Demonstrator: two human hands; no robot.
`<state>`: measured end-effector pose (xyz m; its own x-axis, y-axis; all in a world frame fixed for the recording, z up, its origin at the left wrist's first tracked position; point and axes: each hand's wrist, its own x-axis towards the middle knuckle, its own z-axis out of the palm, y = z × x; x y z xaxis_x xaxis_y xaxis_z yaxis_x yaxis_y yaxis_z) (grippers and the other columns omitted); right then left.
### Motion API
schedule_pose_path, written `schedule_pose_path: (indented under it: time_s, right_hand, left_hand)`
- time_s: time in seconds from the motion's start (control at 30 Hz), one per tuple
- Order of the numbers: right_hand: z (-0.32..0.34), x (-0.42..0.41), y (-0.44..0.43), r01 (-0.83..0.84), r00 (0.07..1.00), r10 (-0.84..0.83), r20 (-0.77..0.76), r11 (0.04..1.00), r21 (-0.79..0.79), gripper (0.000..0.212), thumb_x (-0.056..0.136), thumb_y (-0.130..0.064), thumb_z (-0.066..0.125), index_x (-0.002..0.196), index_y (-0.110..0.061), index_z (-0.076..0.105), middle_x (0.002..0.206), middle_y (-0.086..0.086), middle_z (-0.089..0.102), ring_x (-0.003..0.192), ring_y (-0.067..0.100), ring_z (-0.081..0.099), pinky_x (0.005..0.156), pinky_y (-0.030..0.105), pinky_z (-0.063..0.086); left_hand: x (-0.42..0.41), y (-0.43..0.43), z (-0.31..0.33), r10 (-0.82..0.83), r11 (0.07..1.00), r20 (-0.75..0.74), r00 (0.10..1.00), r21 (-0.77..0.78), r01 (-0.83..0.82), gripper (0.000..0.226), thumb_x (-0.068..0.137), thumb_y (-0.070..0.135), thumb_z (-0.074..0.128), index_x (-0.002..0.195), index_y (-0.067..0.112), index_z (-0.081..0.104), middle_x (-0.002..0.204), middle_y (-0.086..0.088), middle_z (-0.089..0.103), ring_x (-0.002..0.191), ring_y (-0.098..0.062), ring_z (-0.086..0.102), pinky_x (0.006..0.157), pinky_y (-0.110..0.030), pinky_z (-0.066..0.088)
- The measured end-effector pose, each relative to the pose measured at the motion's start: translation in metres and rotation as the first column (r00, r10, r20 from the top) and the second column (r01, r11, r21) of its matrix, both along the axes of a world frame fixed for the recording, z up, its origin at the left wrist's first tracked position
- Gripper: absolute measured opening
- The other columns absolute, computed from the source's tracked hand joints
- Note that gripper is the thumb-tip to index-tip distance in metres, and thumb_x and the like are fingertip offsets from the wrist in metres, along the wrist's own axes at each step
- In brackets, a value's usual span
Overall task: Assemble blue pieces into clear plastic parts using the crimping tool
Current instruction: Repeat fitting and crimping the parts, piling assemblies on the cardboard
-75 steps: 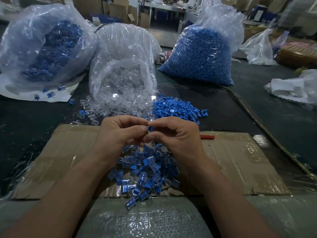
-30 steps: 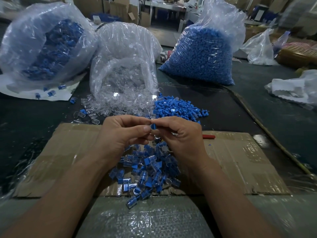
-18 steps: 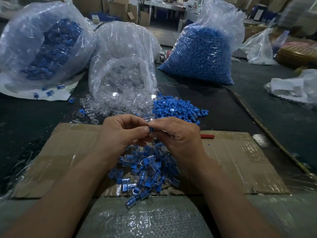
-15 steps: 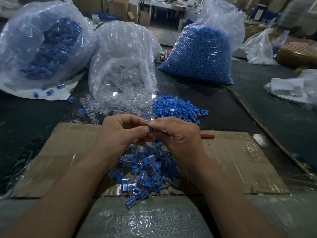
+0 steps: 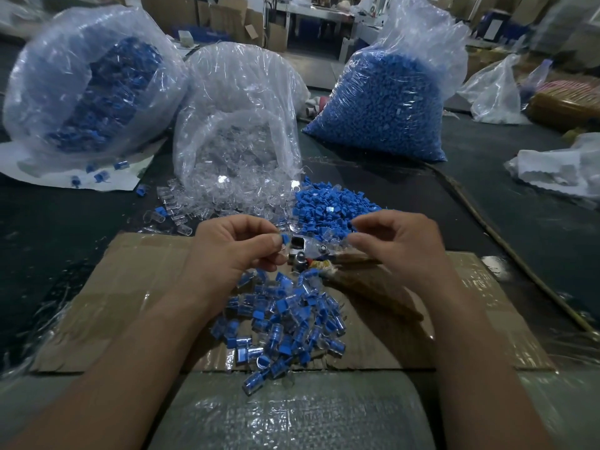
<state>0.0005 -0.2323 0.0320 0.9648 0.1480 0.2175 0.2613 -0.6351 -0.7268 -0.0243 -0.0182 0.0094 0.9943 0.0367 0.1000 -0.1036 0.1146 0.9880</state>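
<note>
Left hand (image 5: 233, 251): raised over the cardboard, thumb and forefinger pinching one blue-capped piece (image 5: 285, 239), blue end up.
Right hand (image 5: 401, 246): level with the left and apart from it; fingers curled, thumb close to the forefinger. Whether it holds anything cannot be told.
Crimping tool (image 5: 308, 251): lying on the cardboard between the two hands, metal head toward the left hand, handles running off toward the lower right. Neither hand grips it.
Finished pile (image 5: 282, 323): clear parts with blue inserts, heaped on the cardboard below the hands.
Loose blue pieces (image 5: 331, 206): heap on the dark table just beyond the hands.
Loose clear parts (image 5: 227, 196): spilling from the mouth of the clear-parts bag (image 5: 237, 134), touching the blue heap's left edge.
Blue-pieces bag (image 5: 380, 105): full, upright, back right.
Left bag (image 5: 87, 92): blue and clear contents, a few pieces spilled at its mouth.
Cardboard (image 5: 123, 303): flat, taped, on the table (image 5: 48, 238).
</note>
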Motion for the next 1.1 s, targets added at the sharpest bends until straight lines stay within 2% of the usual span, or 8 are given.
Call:
schedule_pose_path:
  time_s: [0.1, 0.23, 0.37, 0.5, 0.6, 0.73, 0.97, 1.1]
  right_hand:
    - [0.001, 0.004, -0.022, 0.035, 0.978, -0.059, -0.201, 0.992, -0.123, 0.023, 0.071, -0.032, 0.076, 0.089, -0.038, 0.063, 0.083, -0.022, 0.059, 0.076, -0.006, 0.055, 0.062, 0.012, 0.036]
    - [-0.002, 0.003, -0.023, -0.165, 0.889, 0.006, -0.459, 0.937, -0.308, 0.062, 0.062, -0.039, 0.081, 0.116, -0.040, 0.050, 0.098, -0.026, 0.046, 0.088, -0.003, 0.045, 0.068, 0.018, 0.032]
    - [-0.007, 0.006, -0.012, -0.219, 0.930, 0.018, -0.367, 0.829, -0.515, 0.089, 0.057, -0.047, 0.081, 0.134, -0.033, 0.039, 0.112, -0.015, 0.037, 0.105, 0.005, 0.031, 0.085, 0.027, 0.032]
    - [-0.005, 0.005, -0.007, -0.156, 0.940, -0.024, -0.339, 0.855, -0.494, 0.076, 0.058, -0.047, 0.080, 0.127, -0.031, 0.051, 0.102, -0.014, 0.042, 0.101, 0.009, 0.041, 0.083, 0.031, 0.040]
    - [-0.003, 0.004, 0.001, -0.093, 0.954, -0.080, -0.289, 0.837, -0.538, 0.046, 0.065, -0.039, 0.073, 0.109, -0.030, 0.061, 0.087, -0.015, 0.046, 0.081, 0.007, 0.046, 0.070, 0.030, 0.043]
    - [-0.008, 0.004, 0.014, -0.032, 0.982, -0.097, -0.164, 0.766, -0.642, 0.012, 0.074, -0.027, 0.062, 0.085, -0.027, 0.057, 0.078, -0.008, 0.047, 0.071, 0.009, 0.045, 0.058, 0.028, 0.040]
    - [-0.012, 0.007, 0.005, 0.053, 0.999, -0.051, 0.018, 0.855, -0.515, 0.026, 0.077, -0.024, 0.063, 0.090, -0.031, 0.042, 0.084, -0.013, 0.039, 0.079, 0.008, 0.038, 0.058, 0.025, 0.030]
    - [-0.010, 0.002, 0.010, -0.014, 0.998, 0.034, 0.050, 0.934, -0.358, 0.027, 0.079, -0.027, 0.065, 0.092, -0.034, 0.043, 0.087, -0.014, 0.048, 0.078, 0.009, 0.046, 0.059, 0.027, 0.034]
  left_hand:
    - [0.001, 0.001, 0.000, 0.014, 1.000, 0.005, 1.000, -0.009, -0.014, 0.011, 0.060, 0.015, 0.067, 0.070, 0.010, 0.065, 0.062, -0.004, 0.068, 0.055, -0.016, 0.066, 0.052, -0.019, 0.052]
    - [0.002, 0.002, 0.000, 0.010, 0.999, -0.005, 1.000, -0.030, -0.010, 0.016, 0.059, 0.016, 0.066, 0.072, 0.007, 0.063, 0.061, -0.003, 0.068, 0.055, -0.016, 0.066, 0.051, -0.019, 0.051]
    - [0.004, 0.002, -0.002, 0.001, 0.999, -0.012, 1.000, -0.034, -0.002, 0.014, 0.059, 0.015, 0.067, 0.072, 0.009, 0.064, 0.062, -0.004, 0.068, 0.057, -0.017, 0.067, 0.052, -0.019, 0.052]
    - [0.005, 0.003, -0.005, -0.023, 0.999, -0.013, 1.000, -0.049, 0.022, 0.013, 0.061, 0.014, 0.066, 0.073, 0.009, 0.063, 0.063, -0.004, 0.068, 0.059, -0.017, 0.067, 0.053, -0.019, 0.052]
    - [0.005, 0.004, -0.007, -0.025, 0.998, -0.012, 1.000, -0.065, 0.025, 0.011, 0.064, 0.012, 0.064, 0.074, 0.008, 0.062, 0.062, -0.004, 0.068, 0.059, -0.016, 0.067, 0.054, -0.019, 0.053]
    - [0.006, 0.005, -0.008, -0.017, 0.998, -0.013, 1.000, -0.063, 0.016, 0.006, 0.074, 0.002, 0.060, 0.076, 0.007, 0.060, 0.061, -0.004, 0.068, 0.060, -0.015, 0.068, 0.054, -0.018, 0.053]
    - [0.005, 0.004, -0.006, 0.019, 1.000, 0.044, 0.999, -0.004, -0.019, 0.016, 0.082, -0.005, 0.055, 0.076, 0.009, 0.059, 0.062, 0.000, 0.068, 0.062, -0.013, 0.067, 0.055, -0.017, 0.052]
    - [0.003, 0.002, -0.004, 0.066, 0.994, 0.117, 0.991, 0.075, -0.076, 0.019, 0.084, -0.005, 0.055, 0.076, 0.011, 0.059, 0.063, 0.002, 0.068, 0.063, -0.011, 0.067, 0.057, -0.016, 0.052]
